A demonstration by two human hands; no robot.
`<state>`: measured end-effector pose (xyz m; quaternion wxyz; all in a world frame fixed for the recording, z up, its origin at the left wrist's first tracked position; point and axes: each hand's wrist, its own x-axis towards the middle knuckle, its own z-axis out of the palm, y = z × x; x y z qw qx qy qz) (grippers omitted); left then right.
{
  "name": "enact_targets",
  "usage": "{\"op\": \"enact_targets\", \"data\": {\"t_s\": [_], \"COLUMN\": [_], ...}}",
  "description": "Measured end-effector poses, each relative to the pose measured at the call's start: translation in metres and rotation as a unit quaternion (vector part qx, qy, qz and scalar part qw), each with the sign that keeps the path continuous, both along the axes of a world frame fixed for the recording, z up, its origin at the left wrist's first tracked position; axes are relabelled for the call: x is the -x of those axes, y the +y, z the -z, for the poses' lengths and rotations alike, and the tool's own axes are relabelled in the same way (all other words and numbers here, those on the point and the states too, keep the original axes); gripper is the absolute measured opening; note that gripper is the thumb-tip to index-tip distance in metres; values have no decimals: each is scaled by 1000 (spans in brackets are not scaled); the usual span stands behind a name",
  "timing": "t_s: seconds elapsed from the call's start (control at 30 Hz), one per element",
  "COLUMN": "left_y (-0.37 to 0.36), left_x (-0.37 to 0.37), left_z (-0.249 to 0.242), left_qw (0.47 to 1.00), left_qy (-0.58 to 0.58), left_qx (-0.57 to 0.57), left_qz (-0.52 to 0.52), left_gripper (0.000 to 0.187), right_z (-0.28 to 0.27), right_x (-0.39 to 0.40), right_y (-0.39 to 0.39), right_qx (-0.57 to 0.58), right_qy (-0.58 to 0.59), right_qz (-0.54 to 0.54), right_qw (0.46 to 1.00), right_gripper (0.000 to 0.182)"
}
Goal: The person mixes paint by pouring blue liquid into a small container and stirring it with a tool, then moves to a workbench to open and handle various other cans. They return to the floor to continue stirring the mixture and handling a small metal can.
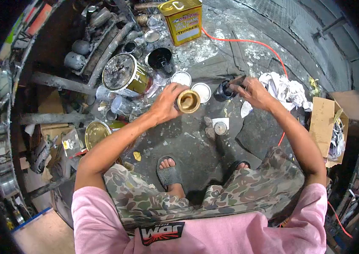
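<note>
My left hand (167, 103) is wrapped round a small open paint can (189, 101), whose mouth faces up at me with tan-gold paint coating the inside. Over to the right, my right hand (253, 92) is closed on a dark flat stick (237, 81). That stick overlaps the top of a small dark cup (223, 92) standing on the floor. Between the hands lie two round whitish lids, one (202, 92) right beside the can and another (181, 78) just beyond my left fingers. Nearer my feet, a small round tin (220, 128) rests on white paper.
A yellow thinner can (183, 23) stands ahead. Left of it are a black-lined pot (159, 58) and a large paint-crusted bucket (120, 74). White rags (287, 91) and a cardboard box (323, 127) lie to the right. An orange hose (251, 41) crosses the floor.
</note>
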<state>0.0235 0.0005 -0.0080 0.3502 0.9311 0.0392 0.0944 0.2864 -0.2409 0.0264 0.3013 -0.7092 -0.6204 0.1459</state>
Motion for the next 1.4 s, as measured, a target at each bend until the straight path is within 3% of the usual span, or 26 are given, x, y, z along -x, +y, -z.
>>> {"op": "enact_targets", "data": {"t_s": [0.07,0.13,0.2,0.23,0.27,0.33,0.37,0.4,0.47,0.53,0.6,0.63,0.67,0.73,0.8,0.87,0.9,1.1,1.2,1.4], "left_y": [5,11,6,0,-5,-6,-6,-5,-3,-1,0,1,1,-1,0,1,2,-1,-3,-7], "left_x": [2,-1,-3,1,2,1,1,0,-1,-1,-1,-1,0,0,0,1,1,-4,-9,-23], "left_z": [9,16,20,23,23,24,23,21,18,16,14,14,14,12,10,10,9,6,3,-4], "left_qw": [999,997,995,994,992,995,995,994,994,995,995,995,995,996,997,996,996,995,995,993], "left_qy": [-23,8,35,41,47,43,50,55,47,53,48,47,45,44,44,46,46,40,44,37], "left_qx": [26,56,71,87,104,72,77,82,89,81,84,85,85,69,52,69,70,88,88,114], "left_qz": [-4,-53,-55,-54,-53,-46,-47,-48,-43,-39,-36,-35,-33,-35,-35,-25,-24,-29,-35,-15], "left_gripper": [70,74,78,78,78,77,77,76,75,74,74,73,73,73,73,73,73,70,70,71], "right_z": [-27,-18,-7,-3,-11,-23,-19,-13,-4,7,0,-6,-5,-3,-15,-32,-20,-26,-32,-42], "right_x": [2,-5,-1,0,0,1,-5,-7,-8,-9,-9,-12,-11,-12,-8,-8,-20,-52,-57,-69], "right_y": [-2,-1,4,1,2,1,0,0,0,-4,-8,-13,-13,-13,-16,-23,-29,-56,-64,-70], "right_qx": [146,143,-73,-15,-14,198,123,124,-66,-39,102,121,123,-13,55,131,103,37,-18,-54], "right_qy": [-122,-149,-23,54,54,-94,-133,-134,-54,12,13,-68,-68,10,54,116,149,254,339,350], "right_qz": [68,84,32,34,35,73,25,26,14,25,35,49,49,49,87,198,221,336,300,270], "right_qw": [979,975,997,998,998,973,983,983,996,999,994,989,989,999,993,965,958,906,891,895], "right_gripper": [28,30,36,37,37,32,31,31,30,26,24,25,25,29,34,42,48,44,43,44]}}
